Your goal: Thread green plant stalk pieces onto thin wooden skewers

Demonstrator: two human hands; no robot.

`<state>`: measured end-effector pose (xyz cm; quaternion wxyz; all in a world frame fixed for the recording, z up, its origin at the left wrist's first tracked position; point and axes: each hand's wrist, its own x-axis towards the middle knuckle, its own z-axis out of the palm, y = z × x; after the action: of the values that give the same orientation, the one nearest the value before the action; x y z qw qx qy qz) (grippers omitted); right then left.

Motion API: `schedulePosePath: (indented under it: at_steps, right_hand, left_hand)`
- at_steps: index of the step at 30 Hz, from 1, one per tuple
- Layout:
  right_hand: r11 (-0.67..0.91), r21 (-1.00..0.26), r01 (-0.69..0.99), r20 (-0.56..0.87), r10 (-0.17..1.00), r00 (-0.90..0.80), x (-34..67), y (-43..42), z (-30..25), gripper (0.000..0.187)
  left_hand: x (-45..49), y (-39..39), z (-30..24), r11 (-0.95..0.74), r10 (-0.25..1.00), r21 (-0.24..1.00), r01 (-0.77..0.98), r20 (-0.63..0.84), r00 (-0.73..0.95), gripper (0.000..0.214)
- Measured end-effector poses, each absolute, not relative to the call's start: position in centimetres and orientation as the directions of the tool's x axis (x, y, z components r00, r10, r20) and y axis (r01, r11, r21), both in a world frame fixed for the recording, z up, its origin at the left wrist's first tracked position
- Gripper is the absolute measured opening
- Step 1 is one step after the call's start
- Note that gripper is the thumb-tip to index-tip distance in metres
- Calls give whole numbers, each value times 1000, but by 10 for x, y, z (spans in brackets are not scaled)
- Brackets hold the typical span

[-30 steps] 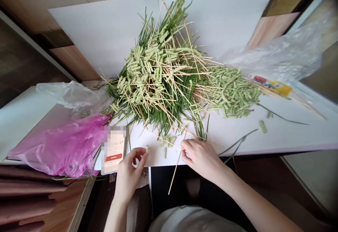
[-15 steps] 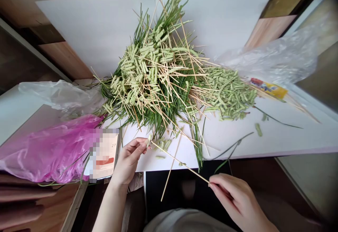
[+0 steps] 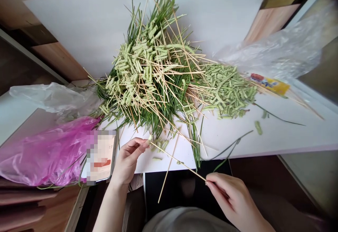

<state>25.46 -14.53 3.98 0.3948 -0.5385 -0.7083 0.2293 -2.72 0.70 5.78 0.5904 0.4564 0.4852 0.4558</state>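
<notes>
At the lower centre of the frame, the right hand [image 3: 232, 198] pinches the end of a thin wooden skewer [image 3: 176, 160], which runs diagonally up-left to the curled left hand [image 3: 128, 161]. Its fingertips [image 3: 141, 142] grip a small pale green piece [image 3: 149, 138], perhaps cut bean. Beyond lies a tangled heap of green stalks and skewers [image 3: 150, 73] on a white board [image 3: 227, 136].

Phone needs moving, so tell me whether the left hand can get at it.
Probably yes: nothing lies between the left hand and the phone beside it, though those fingers are pinching a green piece on a wooden skewer.
</notes>
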Motion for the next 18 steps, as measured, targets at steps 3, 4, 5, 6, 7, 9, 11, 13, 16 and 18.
schedulePosePath:
  at_steps: [3, 4, 5, 6, 7, 9, 11, 13, 16, 18]
  right_hand:
    - [294, -762, 577, 291, 951, -101, 253, -147, 36, 17]
    - [290, -762, 579, 286, 953, -100, 252, -148, 35, 17]
    - [287, -760, 583, 284, 954, -99, 252, -149, 34, 17]
    - [282, -759, 587, 282, 955, -94, 251, -150, 34, 18]
    - [278, -758, 591, 282, 955, -88, 251, -150, 34, 18]
    - [271, -759, 593, 282, 956, -76, 251, -152, 34, 19]
    - [265, -762, 591, 281, 957, -67, 251, -153, 35, 19]
    - [263, -762, 592, 284, 957, -60, 251, -154, 35, 19]
    - [259, -760, 596, 290, 956, -45, 252, -155, 34, 19]
    - [252, -762, 596, 286, 957, -38, 251, -156, 33, 18]
  left_hand:
    - [-25, 7, 59, 170, 982, 979, -114, -159, 98, 24]
    - [-24, 7, 59, 166, 983, 980, -112, -155, 97, 24]
    - [-23, 6, 59, 159, 984, 982, -107, -148, 98, 24]
    - [-21, 6, 59, 150, 985, 984, -99, -140, 99, 24]
    - [-20, 5, 60, 146, 985, 985, -90, -136, 104, 23]
    - [-17, 4, 59, 145, 984, 986, -80, -135, 119, 22]
    - [-13, 3, 59, 156, 980, 985, -75, -144, 138, 21]
    - [-10, 3, 59, 162, 977, 984, -70, -151, 149, 20]
    - [-8, 4, 62, 150, 978, 988, -47, -142, 151, 19]
    - [-6, 3, 65, 138, 979, 990, -14, -134, 152, 19]
